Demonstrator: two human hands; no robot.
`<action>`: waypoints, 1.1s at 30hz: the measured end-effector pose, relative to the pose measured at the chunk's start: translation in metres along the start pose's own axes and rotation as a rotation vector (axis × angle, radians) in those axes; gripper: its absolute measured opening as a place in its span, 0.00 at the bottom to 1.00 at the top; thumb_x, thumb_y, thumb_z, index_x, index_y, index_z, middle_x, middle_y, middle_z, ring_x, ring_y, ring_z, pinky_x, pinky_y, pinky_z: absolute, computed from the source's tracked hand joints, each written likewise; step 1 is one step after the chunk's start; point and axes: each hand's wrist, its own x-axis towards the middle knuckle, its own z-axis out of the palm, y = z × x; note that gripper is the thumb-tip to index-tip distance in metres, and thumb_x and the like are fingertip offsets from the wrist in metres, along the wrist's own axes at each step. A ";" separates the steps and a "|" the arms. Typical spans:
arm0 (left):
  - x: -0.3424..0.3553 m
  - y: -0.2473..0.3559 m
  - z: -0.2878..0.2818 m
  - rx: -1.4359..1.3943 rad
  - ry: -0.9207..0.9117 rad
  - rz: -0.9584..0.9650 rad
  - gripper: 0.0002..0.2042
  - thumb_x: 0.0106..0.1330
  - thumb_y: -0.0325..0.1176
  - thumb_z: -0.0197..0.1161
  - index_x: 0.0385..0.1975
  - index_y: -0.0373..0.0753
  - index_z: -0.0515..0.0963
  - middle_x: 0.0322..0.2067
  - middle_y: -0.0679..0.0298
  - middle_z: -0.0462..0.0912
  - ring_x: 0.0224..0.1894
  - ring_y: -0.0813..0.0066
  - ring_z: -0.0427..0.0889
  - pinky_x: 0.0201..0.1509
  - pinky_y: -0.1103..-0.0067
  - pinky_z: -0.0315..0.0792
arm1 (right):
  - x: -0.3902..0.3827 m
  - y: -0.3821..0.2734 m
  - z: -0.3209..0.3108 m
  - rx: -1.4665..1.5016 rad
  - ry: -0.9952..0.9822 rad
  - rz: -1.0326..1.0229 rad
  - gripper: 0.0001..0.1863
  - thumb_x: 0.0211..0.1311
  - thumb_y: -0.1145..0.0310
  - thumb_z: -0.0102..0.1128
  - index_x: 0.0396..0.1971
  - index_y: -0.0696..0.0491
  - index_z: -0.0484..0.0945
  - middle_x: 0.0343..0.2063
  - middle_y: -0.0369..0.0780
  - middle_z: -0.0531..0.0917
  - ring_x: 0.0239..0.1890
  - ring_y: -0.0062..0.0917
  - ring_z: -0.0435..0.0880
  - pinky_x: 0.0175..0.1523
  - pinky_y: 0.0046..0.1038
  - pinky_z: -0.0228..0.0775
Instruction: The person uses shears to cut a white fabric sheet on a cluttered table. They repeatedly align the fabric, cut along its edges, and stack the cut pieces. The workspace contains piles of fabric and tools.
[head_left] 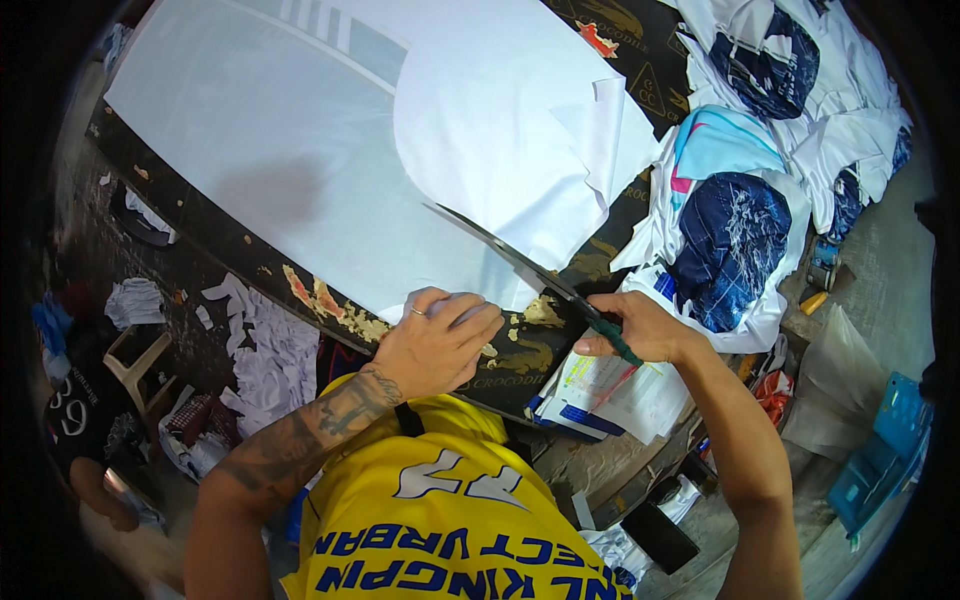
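A large sheet of pale grey-white fabric [330, 170] with white stripes lies across the dark table [215, 225]. Part of it is turned back in a bright white fold [490, 130]. My left hand [440, 340], with a ring on one finger, curls its fingers over the cloth's near edge. In my right hand [640, 328] is a long pair of scissors [525, 265], its handle wrapped in green. One dark blade reaches up and left over the cloth, beside the fold; I cannot see the other blade clearly.
Crumpled white and navy printed cloth [735, 250] lies heaped at the right. Papers [630, 400] sit under my right wrist. White scraps [270, 345] and a stool [135, 360] are on the left. A person in a black shirt [90, 420] is at the far left. A blue plastic chair [880, 450] stands lower right.
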 end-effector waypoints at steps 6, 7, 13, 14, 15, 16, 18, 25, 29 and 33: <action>0.001 0.000 -0.001 -0.011 0.010 -0.001 0.24 0.64 0.41 0.67 0.59 0.40 0.83 0.61 0.68 0.77 0.66 0.70 0.72 0.68 0.61 0.62 | 0.002 -0.001 0.002 0.015 0.050 -0.120 0.34 0.57 0.35 0.79 0.30 0.54 0.78 0.19 0.39 0.74 0.26 0.28 0.74 0.36 0.32 0.67; 0.001 0.000 -0.001 -0.017 -0.001 -0.001 0.24 0.64 0.41 0.67 0.59 0.40 0.82 0.61 0.68 0.77 0.66 0.70 0.72 0.68 0.61 0.62 | 0.004 -0.001 0.003 0.001 0.060 -0.128 0.34 0.57 0.35 0.79 0.30 0.55 0.78 0.19 0.39 0.74 0.26 0.28 0.74 0.36 0.32 0.67; 0.000 0.000 0.001 0.032 0.019 0.007 0.26 0.60 0.43 0.68 0.59 0.41 0.82 0.62 0.70 0.75 0.68 0.70 0.69 0.69 0.64 0.62 | 0.011 -0.006 0.005 0.053 0.045 -0.071 0.33 0.54 0.37 0.82 0.29 0.55 0.81 0.20 0.37 0.77 0.26 0.27 0.74 0.36 0.32 0.67; 0.001 0.000 0.001 0.032 0.017 0.007 0.26 0.60 0.43 0.68 0.59 0.41 0.82 0.62 0.70 0.76 0.67 0.70 0.69 0.69 0.64 0.62 | 0.011 -0.007 0.005 0.061 0.059 -0.077 0.33 0.53 0.38 0.83 0.29 0.56 0.81 0.19 0.37 0.78 0.26 0.26 0.74 0.36 0.32 0.67; 0.001 0.000 0.001 0.033 0.017 0.008 0.26 0.61 0.43 0.68 0.59 0.41 0.82 0.62 0.70 0.76 0.67 0.70 0.70 0.69 0.64 0.62 | 0.011 -0.008 0.005 0.046 0.052 -0.058 0.33 0.53 0.38 0.83 0.28 0.56 0.81 0.19 0.37 0.78 0.26 0.26 0.74 0.36 0.32 0.68; 0.002 0.000 0.000 0.027 0.008 0.000 0.25 0.61 0.43 0.68 0.59 0.41 0.82 0.62 0.70 0.76 0.67 0.70 0.70 0.69 0.64 0.62 | 0.010 -0.009 0.006 0.030 0.061 -0.042 0.33 0.52 0.38 0.84 0.28 0.56 0.82 0.19 0.37 0.78 0.26 0.26 0.74 0.36 0.32 0.68; 0.002 0.000 -0.001 -0.001 -0.004 0.008 0.25 0.63 0.42 0.67 0.60 0.41 0.81 0.62 0.68 0.77 0.67 0.70 0.71 0.69 0.61 0.61 | 0.011 -0.011 0.008 0.069 0.052 -0.015 0.34 0.51 0.38 0.84 0.27 0.57 0.82 0.19 0.38 0.78 0.25 0.26 0.74 0.35 0.33 0.68; 0.000 -0.005 0.003 -0.066 -0.008 0.001 0.25 0.65 0.42 0.66 0.61 0.39 0.79 0.63 0.65 0.77 0.68 0.68 0.71 0.69 0.60 0.60 | 0.020 -0.030 0.035 0.136 0.142 -0.048 0.38 0.48 0.34 0.84 0.30 0.60 0.85 0.19 0.41 0.79 0.25 0.28 0.77 0.35 0.33 0.70; 0.005 -0.004 -0.008 -0.155 -0.018 -0.031 0.23 0.66 0.40 0.65 0.59 0.38 0.79 0.64 0.62 0.77 0.68 0.65 0.71 0.70 0.61 0.60 | 0.024 -0.048 0.053 0.146 0.226 -0.036 0.39 0.48 0.33 0.83 0.35 0.60 0.88 0.21 0.45 0.83 0.25 0.32 0.79 0.37 0.36 0.73; 0.001 -0.024 -0.058 -0.378 -0.079 -0.044 0.22 0.64 0.34 0.66 0.58 0.36 0.79 0.63 0.57 0.77 0.68 0.58 0.72 0.71 0.57 0.63 | 0.022 -0.073 0.072 0.195 0.233 0.022 0.38 0.50 0.34 0.82 0.37 0.59 0.88 0.23 0.46 0.85 0.27 0.35 0.83 0.39 0.37 0.75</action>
